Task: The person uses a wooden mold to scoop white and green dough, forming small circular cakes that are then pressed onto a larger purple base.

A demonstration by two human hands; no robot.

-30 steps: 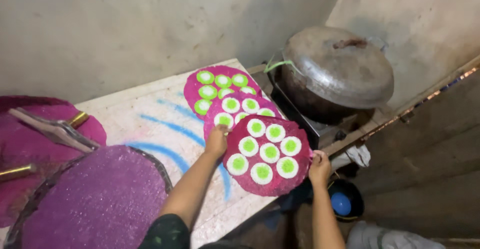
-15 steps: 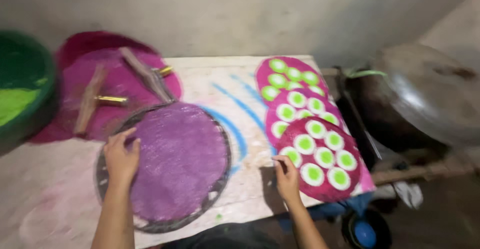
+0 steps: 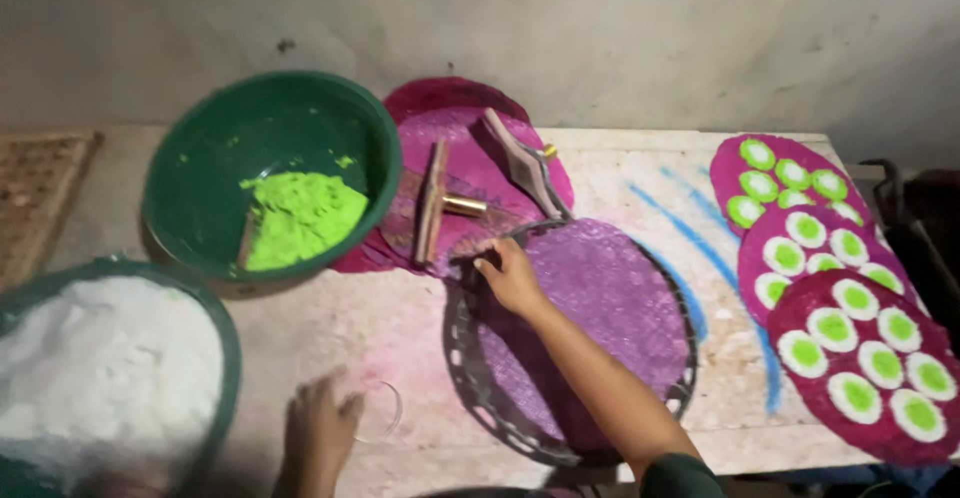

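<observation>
My right hand (image 3: 510, 276) reaches in from the lower right and curls its fingers over the upper left rim of a round dark perforated tray (image 3: 468, 378). A purple textured sheet (image 3: 600, 308) lies on this tray. My left hand (image 3: 315, 426), blurred, sits low at the table's front edge, its fingertips at a small clear ring (image 3: 388, 410); whether it grips the ring is unclear. Just beyond the tray lie a wooden tool with a brass handle (image 3: 432, 203) and a flat grey tool (image 3: 515, 163) on a stack of magenta sheets (image 3: 455, 118).
A green bowl (image 3: 200, 148) holding bright green paste (image 3: 300, 220) stands at the back left. A basin of white powder (image 3: 100, 358) fills the near left corner. Three magenta discs with green-and-white dots (image 3: 865, 353) overlap along the right. A woven mat (image 3: 35, 183) lies far left.
The view has swung left, bringing the green bowl and white basin into sight. My right hand left the dotted discs and went to the tray's rim; my left hand dropped to the clear ring.
</observation>
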